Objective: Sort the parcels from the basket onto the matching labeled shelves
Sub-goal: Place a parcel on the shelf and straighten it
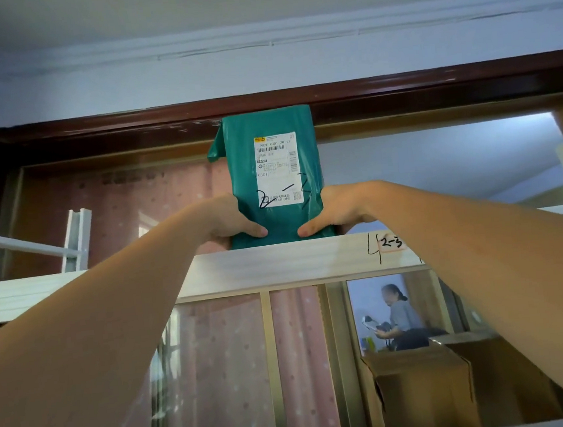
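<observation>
Two hands clamp it: your left hand point(231, 223) at eight o'clock, the green parcel point(271, 176) upright on the top shelf point(278, 263), your right hand point(337, 213) at four o'clock. Soft, slick film, seemingly light; grip the lower corners.

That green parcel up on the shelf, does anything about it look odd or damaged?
Nothing serious. The green parcel stands upright on the shelf, but its top-left corner is crumpled into a loose flap. Its handwritten 2-3 matches the shelf tag.
</observation>
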`<state>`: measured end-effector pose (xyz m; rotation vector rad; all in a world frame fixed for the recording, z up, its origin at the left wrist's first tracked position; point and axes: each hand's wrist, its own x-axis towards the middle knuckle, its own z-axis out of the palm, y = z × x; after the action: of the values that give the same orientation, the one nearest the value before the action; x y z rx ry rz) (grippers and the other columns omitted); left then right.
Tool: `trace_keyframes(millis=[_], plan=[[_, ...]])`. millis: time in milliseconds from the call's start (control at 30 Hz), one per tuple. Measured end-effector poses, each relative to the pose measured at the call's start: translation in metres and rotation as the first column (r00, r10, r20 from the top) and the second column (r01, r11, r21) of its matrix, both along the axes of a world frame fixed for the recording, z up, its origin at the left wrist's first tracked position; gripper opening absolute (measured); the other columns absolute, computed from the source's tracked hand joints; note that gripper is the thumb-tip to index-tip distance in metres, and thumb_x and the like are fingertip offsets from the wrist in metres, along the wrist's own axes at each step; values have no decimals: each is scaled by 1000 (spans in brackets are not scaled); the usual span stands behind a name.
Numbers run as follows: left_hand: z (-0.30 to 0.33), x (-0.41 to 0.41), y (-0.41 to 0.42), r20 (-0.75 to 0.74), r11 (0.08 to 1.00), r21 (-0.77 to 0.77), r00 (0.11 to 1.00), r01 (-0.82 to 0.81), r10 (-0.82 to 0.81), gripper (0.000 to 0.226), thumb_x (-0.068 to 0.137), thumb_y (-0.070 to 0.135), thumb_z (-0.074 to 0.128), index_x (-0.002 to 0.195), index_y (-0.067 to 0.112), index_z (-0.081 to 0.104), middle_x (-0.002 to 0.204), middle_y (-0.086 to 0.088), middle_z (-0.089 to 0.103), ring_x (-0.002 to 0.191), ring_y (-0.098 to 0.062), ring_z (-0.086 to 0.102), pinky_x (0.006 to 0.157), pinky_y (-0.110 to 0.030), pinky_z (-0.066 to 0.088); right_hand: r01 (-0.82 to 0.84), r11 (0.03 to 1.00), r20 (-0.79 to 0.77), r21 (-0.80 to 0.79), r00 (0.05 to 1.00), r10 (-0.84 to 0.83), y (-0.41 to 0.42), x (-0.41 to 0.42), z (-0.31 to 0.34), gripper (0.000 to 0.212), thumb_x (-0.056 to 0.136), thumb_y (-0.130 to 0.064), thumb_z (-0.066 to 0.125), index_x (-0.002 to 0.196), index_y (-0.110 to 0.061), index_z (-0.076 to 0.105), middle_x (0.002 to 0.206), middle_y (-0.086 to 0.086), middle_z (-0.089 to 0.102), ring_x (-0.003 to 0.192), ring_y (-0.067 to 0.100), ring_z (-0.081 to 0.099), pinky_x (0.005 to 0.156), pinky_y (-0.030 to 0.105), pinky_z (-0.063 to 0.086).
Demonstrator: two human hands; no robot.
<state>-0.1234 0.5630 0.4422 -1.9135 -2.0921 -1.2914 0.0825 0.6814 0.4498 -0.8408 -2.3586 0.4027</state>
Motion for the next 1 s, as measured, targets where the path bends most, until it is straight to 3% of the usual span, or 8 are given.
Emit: trace_keyframes(millis=[167,267,500,633,733,833,933,1000], plan=[[5,-13,33,-80,995,-92,997,-26,19,53,89,24,80,131,6,54,112,-5,69,94,-23,71,77,-32,59,94,995,89,-44,992,-90,24,-8,6,104,47,-56,97,132,-11,58,124,6,70,103,28,74,93,43,59],[8,-19,43,-112,992,-123,993,-36,22,55,89,30,79,132,8,52,112,-4,66,91,-19,68,76,-28,59,124,986,113,-109,987,-111,25,-10,11,87,72,-36,90,138,2,47,134,16,64,103,35,73,97,50,57],[7,-26,51,-168,994,-76,984,-76,63,69,83,44,82,136,11,53,124,-8,65,101,-25,66,86,-34,58,108,975,141,-196,987,-81,33,-11,12,137,22,-44,104,139,1,48,122,21,70,109,42,69,101,59,51],[4,-24,49,-156,995,-66,986,-70,59,68,80,43,85,134,14,56,122,-7,66,100,-24,67,87,-36,59,102,972,84,-211,993,-86,36,-9,11,146,14,-43,105,141,-1,47,123,18,70,106,39,72,98,55,54],[2,-20,45,-147,996,-50,987,-75,67,56,84,38,83,127,15,57,114,-4,67,92,-21,66,76,-31,59,100,981,62,-165,994,-91,27,-9,9,134,19,-46,104,136,-5,54,125,13,71,104,33,73,96,49,57],[2,-19,43,-76,996,-74,996,-41,36,64,76,35,89,128,15,57,115,-4,70,95,-23,72,79,-36,62,105,984,12,-141,995,-104,15,-7,4,89,57,-34,98,134,-10,59,132,11,66,108,31,71,98,46,56],[1,-16,37,-65,996,-56,996,-70,66,54,79,36,87,122,18,60,114,-5,72,97,-27,74,89,-43,61,152,981,-8,-122,988,-155,13,-3,3,99,49,-45,98,133,-10,60,133,9,65,112,27,68,101,43,55],[2,-14,32,-64,995,-42,994,-91,88,51,82,39,84,121,16,59,113,-5,69,101,-28,71,91,-43,60,179,980,-31,-85,983,-182,10,-2,2,94,57,-50,93,136,-12,58,134,9,62,117,27,63,103,43,53]])
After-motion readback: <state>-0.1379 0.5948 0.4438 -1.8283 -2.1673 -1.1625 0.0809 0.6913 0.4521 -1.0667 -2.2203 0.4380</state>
